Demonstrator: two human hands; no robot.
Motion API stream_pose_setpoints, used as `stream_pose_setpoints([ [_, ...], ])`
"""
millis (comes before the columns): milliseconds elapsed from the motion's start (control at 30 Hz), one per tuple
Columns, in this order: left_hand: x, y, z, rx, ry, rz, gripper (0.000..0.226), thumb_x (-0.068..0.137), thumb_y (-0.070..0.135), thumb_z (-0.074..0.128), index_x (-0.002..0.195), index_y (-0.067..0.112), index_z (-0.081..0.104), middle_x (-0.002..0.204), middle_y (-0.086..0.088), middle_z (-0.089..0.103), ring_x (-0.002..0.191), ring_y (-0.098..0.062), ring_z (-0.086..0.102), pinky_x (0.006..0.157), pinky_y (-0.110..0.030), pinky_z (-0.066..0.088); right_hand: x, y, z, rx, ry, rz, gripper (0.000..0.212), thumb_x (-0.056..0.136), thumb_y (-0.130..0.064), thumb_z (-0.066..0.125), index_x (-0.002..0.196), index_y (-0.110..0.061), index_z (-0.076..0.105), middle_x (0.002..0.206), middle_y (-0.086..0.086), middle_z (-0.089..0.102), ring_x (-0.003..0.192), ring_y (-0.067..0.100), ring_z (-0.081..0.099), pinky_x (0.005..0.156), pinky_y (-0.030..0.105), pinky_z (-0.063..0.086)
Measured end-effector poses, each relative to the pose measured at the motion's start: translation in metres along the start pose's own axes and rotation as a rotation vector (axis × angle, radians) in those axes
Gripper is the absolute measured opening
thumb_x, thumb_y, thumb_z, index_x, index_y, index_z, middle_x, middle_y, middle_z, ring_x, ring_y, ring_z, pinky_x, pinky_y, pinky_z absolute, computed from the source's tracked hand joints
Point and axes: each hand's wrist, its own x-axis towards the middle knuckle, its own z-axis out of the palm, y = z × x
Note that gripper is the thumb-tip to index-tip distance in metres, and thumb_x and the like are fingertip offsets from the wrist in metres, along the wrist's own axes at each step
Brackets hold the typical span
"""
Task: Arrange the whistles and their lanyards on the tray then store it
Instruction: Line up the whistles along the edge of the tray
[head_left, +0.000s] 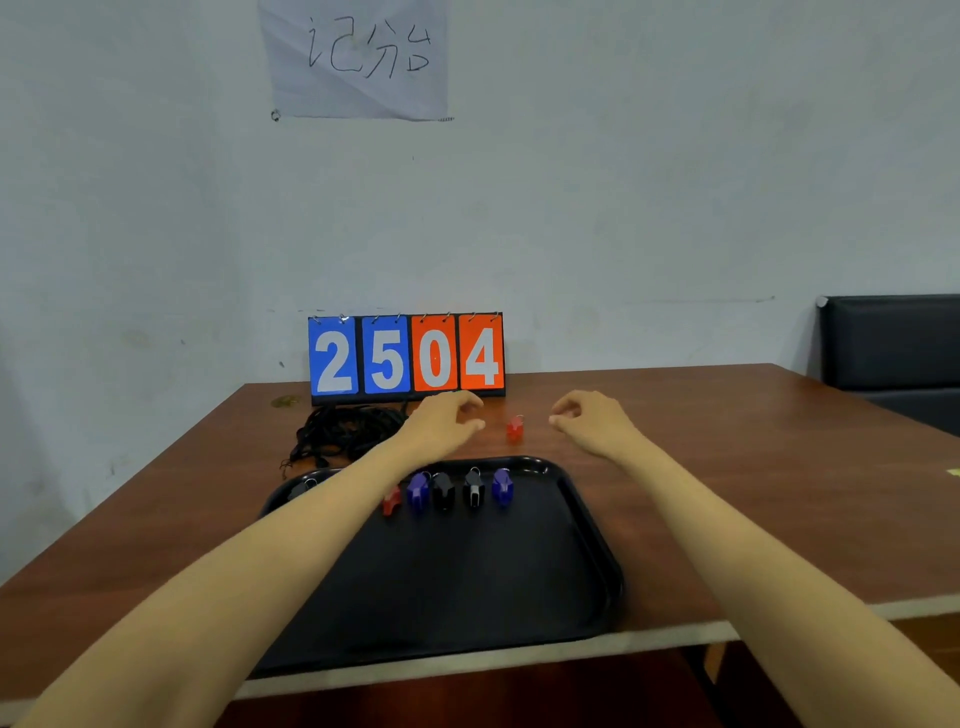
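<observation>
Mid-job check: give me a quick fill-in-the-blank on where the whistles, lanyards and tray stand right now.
1. The whistle lying between the left hand and the right hand is coloured ____.
2. That whistle sits beyond the far rim of the ____, not on it.
3. The black lanyards lie heaped on the ____, to the left of the left hand.
4. The scoreboard reads 25 on its blue cards and ____ on its orange cards.

Missing words: red; tray; table; 04

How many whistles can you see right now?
7. Six line the tray's far side: dark one far left, red, blue, black, black-and-white, another blue. A second red sits on the table beyond. More may be hidden.
</observation>
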Motion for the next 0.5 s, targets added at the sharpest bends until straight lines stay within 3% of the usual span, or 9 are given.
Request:
stream_pose_setpoints([
  [267,0.067,-0.012,0.029,0.141,-0.280,-0.093,0.051,0.092,0.021,0.056,0.139,0.009,0.041,0.140,-0.010,0.048,0.127,-0.022,0.047,0.106,-0.031,0.037,0.063,0.010,0.020,-0.072,-0.160,0.007,0.041,0.090,-0.023,0.059,0.129,-0.011,0.053,0.134,0.008,0.054,0.122,0.022,0.051,0.100,0.031,0.039],
  [367,0.083,-0.017,0.045,0.117,-0.298,-0.114,0.059,0.089,0.025,0.061,0.140,0.008,0.039,0.142,-0.010,0.046,0.128,-0.022,0.046,0.106,-0.032,0.036,0.084,0.010,0.042,-0.107,-0.286,0.047,0.047,0.085,-0.027,0.066,0.126,-0.007,0.054,0.128,0.010,0.057,0.114,0.023,0.055,0.094,0.032,0.043],
  [500,0.098,-0.023,0.061,0.092,-0.357,-0.150,0.061,0.087,0.027,0.063,0.140,0.010,0.040,0.141,-0.009,0.047,0.127,-0.023,0.047,0.105,-0.034,0.037,0.106,0.016,0.061,-0.096,-0.380,0.093,0.038,0.081,-0.030,0.069,0.113,-0.012,0.061,0.114,0.008,0.062,0.100,0.021,0.059,0.082,0.029,0.046],
])
